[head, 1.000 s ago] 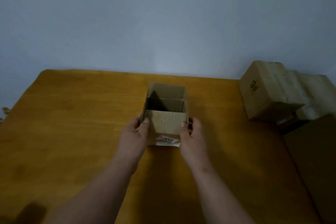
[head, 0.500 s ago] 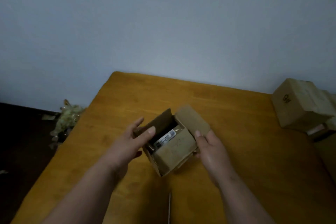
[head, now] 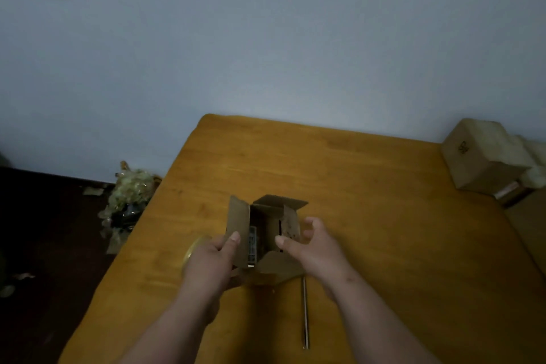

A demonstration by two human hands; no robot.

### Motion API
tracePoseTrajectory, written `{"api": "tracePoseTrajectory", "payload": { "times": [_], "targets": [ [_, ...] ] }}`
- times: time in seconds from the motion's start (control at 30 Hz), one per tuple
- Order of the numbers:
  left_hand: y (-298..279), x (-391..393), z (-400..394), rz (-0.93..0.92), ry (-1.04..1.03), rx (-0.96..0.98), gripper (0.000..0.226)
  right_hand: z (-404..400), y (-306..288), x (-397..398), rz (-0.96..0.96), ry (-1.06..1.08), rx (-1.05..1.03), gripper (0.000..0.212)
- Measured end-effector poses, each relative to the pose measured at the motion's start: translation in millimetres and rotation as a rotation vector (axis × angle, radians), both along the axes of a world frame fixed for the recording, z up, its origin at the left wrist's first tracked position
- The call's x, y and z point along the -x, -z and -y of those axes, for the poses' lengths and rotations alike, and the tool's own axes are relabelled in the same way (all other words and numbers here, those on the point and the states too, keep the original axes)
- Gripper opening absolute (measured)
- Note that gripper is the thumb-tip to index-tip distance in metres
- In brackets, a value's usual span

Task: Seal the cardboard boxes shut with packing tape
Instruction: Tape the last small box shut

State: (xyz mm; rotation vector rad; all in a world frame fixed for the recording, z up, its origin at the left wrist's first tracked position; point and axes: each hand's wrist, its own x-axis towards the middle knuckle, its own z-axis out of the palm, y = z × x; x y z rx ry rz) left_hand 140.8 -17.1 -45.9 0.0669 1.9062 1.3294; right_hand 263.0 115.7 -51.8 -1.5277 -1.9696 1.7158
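While its four matte brown flaps stand open, the small cardboard box [head: 266, 233] sits on the smooth wooden table [head: 369, 186].
Left hand [head: 211, 263] grips the left flap; right hand [head: 310, 245], fingers loosely curled, touches the right side. Bare tabletop stretches beyond toward the wall.

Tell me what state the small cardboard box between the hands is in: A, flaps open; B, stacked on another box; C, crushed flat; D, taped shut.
A: the small cardboard box stands on the table with its flaps spread open, showing the dark inside.
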Motion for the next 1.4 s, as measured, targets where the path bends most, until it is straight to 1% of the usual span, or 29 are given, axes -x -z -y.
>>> {"api": "tracePoseTrajectory", "payload": {
  "times": [0.1,0.2,0.27,0.37,0.47,0.53,0.57,0.6,0.67,0.7,0.73,0.77,0.8,0.83,0.87,0.9,0.97,1.0,1.03,1.1,1.2,1.3,1.33,1.4],
  "targets": [
    [6.2,2.3,9.0,0.138,-0.036,-0.025,0.022,5.9,-5.0,17.4,0.13,0.019,-0.002,0.087],
    [10.1,6.8,20.2,0.222,-0.03,-0.042,0.019,10.2,-6.7,30.0,0.274,0.008,0.015,0.095],
    [13.8,11.9,25.6,0.212,0.024,-0.017,0.017,14.0,-8.3,33.9,0.311,0.0,0.036,0.097],
    [13.9,19.2,29.7,0.142,0.156,0.007,0.012,18.4,-10.2,37.7,0.326,0.015,0.064,0.089],
    [10.2,25.3,33.1,0.103,0.29,0.021,0.017,23.9,-9.1,40.4,0.378,-0.019,0.092,0.087],
    [7.4,27.4,35.2,0.068,0.384,0.04,0.024,28.8,-6.3,43.5,0.483,-0.079,0.045,0.092],
    [6.6,28.3,35.6,0.041,0.424,0.047,0.03,30.7,-5.7,46.5,0.555,-0.12,0.003,0.093],
    [6.3,29.3,35.6,0.016,0.465,0.052,0.043,31.9,-4.6,49.8,0.62,-0.158,-0.038,0.092],
    [5.9,31.8,33.8,0.001,0.556,0.07,0.083,33.9,-3.3,56.9,0.708,-0.202,-0.097,0.085],
    [4.9,33.4,32.4,-0.006,0.589,0.081,0.099,33.8,-3.0,58.7,0.729,-0.215,-0.129,0.077],
    [5.0,35.8,30.9,-0.017,0.599,0.085,0.108,32.5,-1.9,59.2,0.73,-0.222,-0.162,0.068],
    [5.7,39.5,29.1,-0.033,0.594,0.082,0.112,29.9,-0.8,58.2,0.712,-0.221,-0.185,0.055],
    [6.8,43.1,26.7,-0.055,0.583,0.078,0.112,26.6,-1.1,55.6,0.679,-0.221,-0.197,0.037],
    [7.1,45.9,24.8,-0.092,0.58,0.074,0.11,22.7,-2.8,52.1,0.645,-0.226,-0.191,0.021],
    [7.2,48.0,22.9,-0.143,0.585,0.08,0.105,18.2,-4.6,48.4,0.615,-0.238,-0.177,0.012],
    [7.6,49.3,21.0,-0.206,0.598,0.098,0.096,13.2,-6.4,44.5,0.581,-0.244,-0.163,0.014],
    [10.3,50.5,17.6,-0.322,0.633,0.138,0.061,2.8,-6.5,37.0,0.482,-0.183,-0.101,0.022],
    [10.9,50.6,15.9,-0.351,0.634,0.164,0.045,-1.2,-5.1,32.9,0.42,-0.124,-0.061,0.024],
    [11.5,50.6,13.5,-0.355,0.626,0.194,0.036,-3.7,-4.0,28.7,0.37,-0.072,-0.034,0.023],
    [12.8,50.1,8.7,-0.372,0.605,0.269,0.033,-7.3,0.9,21.5,0.33,-0.03,-0.068,0.02],
    [13.1,48.8,1.4,-0.535,0.635,0.405,0.037,-7.3,11.3,14.2,0.298,0.029,-0.175,0.023],
    [12.9,45.3,-5.9,-0.633,0.724,0.426,0.031,-7.3,23.3,11.5,0.256,0.109,-0.262,0.027],
    [13.7,44.4,-7.4,-0.637,0.742,0.418,0.029,-7.6,26.5,10.8,0.254,0.132,-0.287,0.027],
    [17.0,43.8,-7.7,-0.566,0.732,0.378,0.028,-9.6,31.0,9.7,0.257,0.162,-0.335,0.03]
  ]
}}
